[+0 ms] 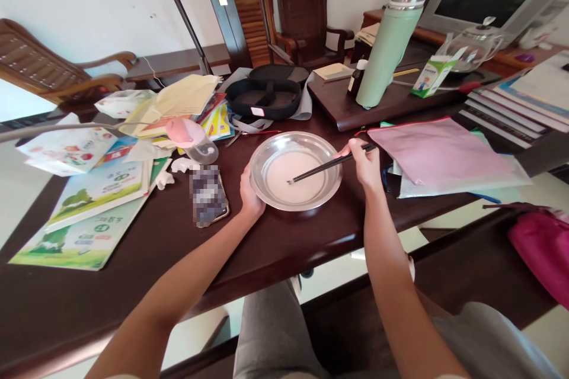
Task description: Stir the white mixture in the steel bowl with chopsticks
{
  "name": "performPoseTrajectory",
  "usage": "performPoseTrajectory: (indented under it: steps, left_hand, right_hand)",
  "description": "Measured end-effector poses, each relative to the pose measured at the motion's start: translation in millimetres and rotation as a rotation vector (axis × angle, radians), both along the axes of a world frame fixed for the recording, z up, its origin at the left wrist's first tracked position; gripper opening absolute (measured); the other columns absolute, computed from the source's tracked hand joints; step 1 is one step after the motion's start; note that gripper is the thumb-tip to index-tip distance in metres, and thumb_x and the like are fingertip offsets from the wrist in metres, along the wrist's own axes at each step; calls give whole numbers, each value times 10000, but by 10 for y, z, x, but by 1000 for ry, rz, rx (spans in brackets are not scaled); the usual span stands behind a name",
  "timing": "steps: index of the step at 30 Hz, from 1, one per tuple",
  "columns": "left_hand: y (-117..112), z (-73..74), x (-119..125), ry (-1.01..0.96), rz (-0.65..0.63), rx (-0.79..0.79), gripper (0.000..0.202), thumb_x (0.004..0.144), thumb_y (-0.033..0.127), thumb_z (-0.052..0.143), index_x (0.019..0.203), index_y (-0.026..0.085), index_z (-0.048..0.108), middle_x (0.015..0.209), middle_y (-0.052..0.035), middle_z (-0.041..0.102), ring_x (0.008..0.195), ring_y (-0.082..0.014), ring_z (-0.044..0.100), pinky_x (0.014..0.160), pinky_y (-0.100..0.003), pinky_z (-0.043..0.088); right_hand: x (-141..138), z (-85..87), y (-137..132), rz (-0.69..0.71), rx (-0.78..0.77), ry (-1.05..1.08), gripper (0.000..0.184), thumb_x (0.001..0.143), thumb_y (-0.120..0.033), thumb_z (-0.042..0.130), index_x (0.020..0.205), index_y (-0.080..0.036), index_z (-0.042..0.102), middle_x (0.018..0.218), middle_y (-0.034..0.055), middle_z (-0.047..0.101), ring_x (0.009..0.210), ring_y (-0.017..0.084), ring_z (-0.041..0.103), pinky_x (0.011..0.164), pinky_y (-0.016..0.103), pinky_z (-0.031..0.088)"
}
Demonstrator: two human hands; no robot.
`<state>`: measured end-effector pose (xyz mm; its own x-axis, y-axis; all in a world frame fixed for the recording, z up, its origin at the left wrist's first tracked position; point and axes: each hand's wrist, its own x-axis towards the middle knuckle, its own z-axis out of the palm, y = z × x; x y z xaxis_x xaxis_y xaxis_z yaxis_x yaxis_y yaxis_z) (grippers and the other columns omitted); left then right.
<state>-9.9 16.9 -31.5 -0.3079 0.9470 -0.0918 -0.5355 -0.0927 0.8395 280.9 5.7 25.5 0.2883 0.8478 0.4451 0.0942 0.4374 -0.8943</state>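
Observation:
A shallow metal bowl (pixel 267 157) holding a pale, milky liquid sits on the dark wooden table (pixel 284 243) in front of me. My left hand (pixel 250 192) grips the bowl's near left rim. My right hand (pixel 365 161) is closed on a pair of dark chopsticks (pixel 326 166), whose tips dip into the liquid near the bowl's middle.
A phone (pixel 208 195) lies left of the bowl, beside a pink-lidded cup (pixel 194 139), books and papers (pixel 95 195). A pink zip pouch (pixel 438 151) lies to the right. Behind stand a black lunch container (pixel 267 98), a green thermos (pixel 391 41), stacked books and a monitor.

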Motion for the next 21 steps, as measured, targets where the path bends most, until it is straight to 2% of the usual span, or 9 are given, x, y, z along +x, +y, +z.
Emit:
performPoseTrajectory:
  steps: [3,7,9,13,15,19,21]
  left_hand:
    - [2,-4,0,-15,-17,18,327,944,566,824,1042,261,889,1146,-50,925,1221,-314,836,1122,-414,640]
    - [-1,12,10,-29,3,4,291,950,520,800,1038,260,897,1109,-32,925,1140,-283,841,1072,-386,652]
    - [-4,24,15,-36,13,-5,277,960,506,785,1028,261,896,1106,-25,925,1133,-274,841,1068,-378,651]
    - [-5,35,18,-18,10,0,288,948,523,805,1032,263,897,1122,-37,926,1161,-291,839,1073,-390,652]
    - [-3,30,15,-8,7,13,306,923,547,830,1023,265,892,1121,-41,925,1156,-298,838,1069,-393,651]
    - [1,7,5,-2,-2,23,332,900,579,846,1020,272,884,1107,-34,922,1139,-293,838,1079,-391,640]
    - [0,1,6,-1,-5,24,341,900,584,844,1034,274,885,1103,-29,921,1134,-290,836,1080,-390,638]
  right_hand:
    - [-16,1,-1,59,-17,-36,680,882,-935,823,698,-288,729,654,5,791,707,283,849,825,457,722]
    - [23,-15,24,-82,16,45,711,892,-950,796,657,-292,666,610,-4,749,716,282,856,844,457,724]
    - [34,-19,24,-106,19,70,735,910,-957,768,621,-296,629,572,-4,713,708,281,855,827,449,725]
    - [4,-11,6,37,-15,-19,700,893,-938,809,649,-292,697,618,10,761,711,282,851,816,451,724]
    - [-3,-11,7,59,-18,-31,673,878,-931,832,692,-292,733,659,11,792,715,283,849,823,462,727]
    - [24,-22,23,-92,33,76,685,907,-920,809,660,-297,666,600,-5,735,724,286,855,828,462,731]
    - [27,-21,19,-106,37,95,710,925,-922,783,625,-300,618,565,-4,704,728,290,858,820,456,732]
